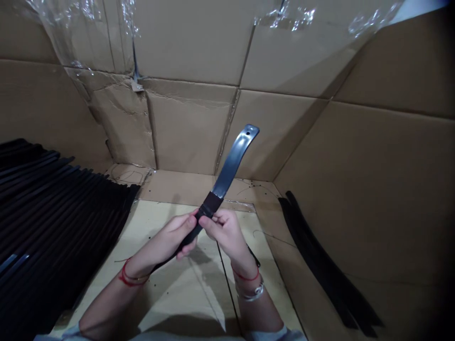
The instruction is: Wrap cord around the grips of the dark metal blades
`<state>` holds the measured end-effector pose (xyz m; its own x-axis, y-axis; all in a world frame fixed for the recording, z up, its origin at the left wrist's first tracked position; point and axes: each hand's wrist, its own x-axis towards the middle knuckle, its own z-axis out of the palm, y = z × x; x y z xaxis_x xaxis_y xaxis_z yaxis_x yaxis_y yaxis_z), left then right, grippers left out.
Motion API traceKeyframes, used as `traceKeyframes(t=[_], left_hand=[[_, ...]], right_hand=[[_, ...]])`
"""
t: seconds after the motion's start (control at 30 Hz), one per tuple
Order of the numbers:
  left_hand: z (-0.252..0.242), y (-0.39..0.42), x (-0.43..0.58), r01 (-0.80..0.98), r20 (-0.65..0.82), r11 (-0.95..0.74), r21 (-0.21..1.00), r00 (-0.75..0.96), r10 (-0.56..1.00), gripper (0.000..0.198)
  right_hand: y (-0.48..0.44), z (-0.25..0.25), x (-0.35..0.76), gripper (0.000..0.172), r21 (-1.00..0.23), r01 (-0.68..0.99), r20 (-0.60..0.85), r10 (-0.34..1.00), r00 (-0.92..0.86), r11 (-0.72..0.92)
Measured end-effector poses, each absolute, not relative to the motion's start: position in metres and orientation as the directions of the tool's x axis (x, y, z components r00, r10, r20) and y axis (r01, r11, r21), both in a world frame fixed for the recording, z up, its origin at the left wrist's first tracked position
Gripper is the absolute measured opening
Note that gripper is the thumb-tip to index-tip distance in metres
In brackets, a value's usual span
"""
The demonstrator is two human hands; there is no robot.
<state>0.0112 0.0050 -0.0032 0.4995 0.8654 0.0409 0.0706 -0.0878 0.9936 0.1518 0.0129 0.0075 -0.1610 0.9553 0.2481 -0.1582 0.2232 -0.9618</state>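
Both hands grip one long, curved metal strip (232, 163) whose shiny dark end has a small hole near its tip. Below that bare end a black sleeve (212, 202) covers the strip. My left hand (179, 232) is closed round the covered part, thumb on top. Just to its right, my right hand (223, 232) pinches the sleeve with its thumb close to the left thumb. The strip tilts up and to the right, and its lower end runs behind my left wrist. A thin black piece, partly hidden, shows beside my right wrist.
Many similar black strips lie in a dense row (60, 227) at the left. A few black strips (320, 255) lean along the right cardboard wall (384, 166). Cardboard with plastic tape stands behind a pale board (192, 289) under my hands. Loose threads lie at the edges.
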Motion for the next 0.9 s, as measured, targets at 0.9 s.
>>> traceKeyframes(t=[0.9], left_hand=[[-0.016, 0.018, -0.002, 0.014, -0.058, 0.071, 0.997, 0.738, 0.672, 0.045]], right_hand=[[0.009, 0.014, 0.156, 0.043, -0.954, -0.250, 0.241, 0.917, -0.318, 0.164]])
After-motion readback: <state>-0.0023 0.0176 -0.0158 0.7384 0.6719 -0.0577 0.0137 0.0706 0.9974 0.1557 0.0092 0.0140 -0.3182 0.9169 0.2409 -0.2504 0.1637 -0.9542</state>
